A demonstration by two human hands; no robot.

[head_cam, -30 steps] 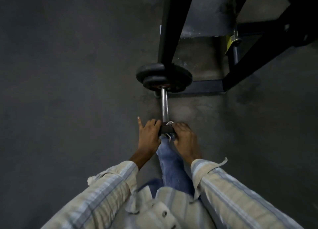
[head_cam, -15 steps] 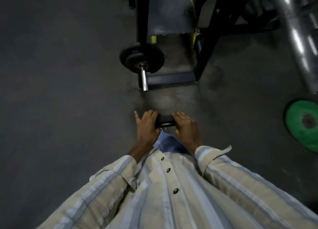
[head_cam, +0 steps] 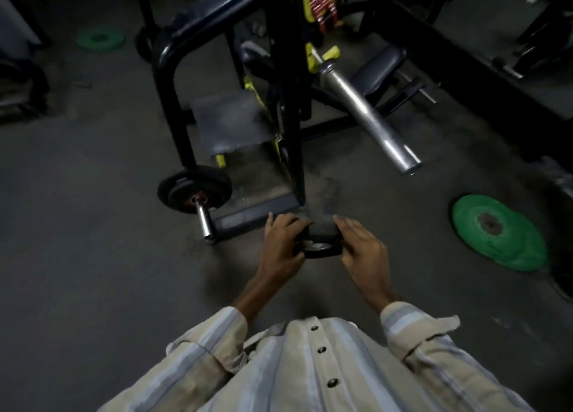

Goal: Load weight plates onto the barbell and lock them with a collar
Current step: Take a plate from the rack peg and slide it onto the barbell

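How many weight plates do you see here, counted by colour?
Black plates on the bar: 2
Black plate held between the left hand and the right hand: 1
Green plates: 3, one far left and a pile of at least two on the right
Total: 6

Barbell sleeve (head_cam: pixel 204 222) is showing bright polished metal; black plates (head_cam: pixel 198 191) are looking matt, rubbery. Big bar end (head_cam: pixel 369 117) is reading as brushed, scuffed steel. Rack frame (head_cam: pixel 173 80) is gleaming w/ glossy black paint. Floor (head_cam: pixel 93 225) is looking rough, dull. Green plates (head_cam: pixel 502 235) matt. Shirt (head_cam: pixel 310 374) is woven cloth.
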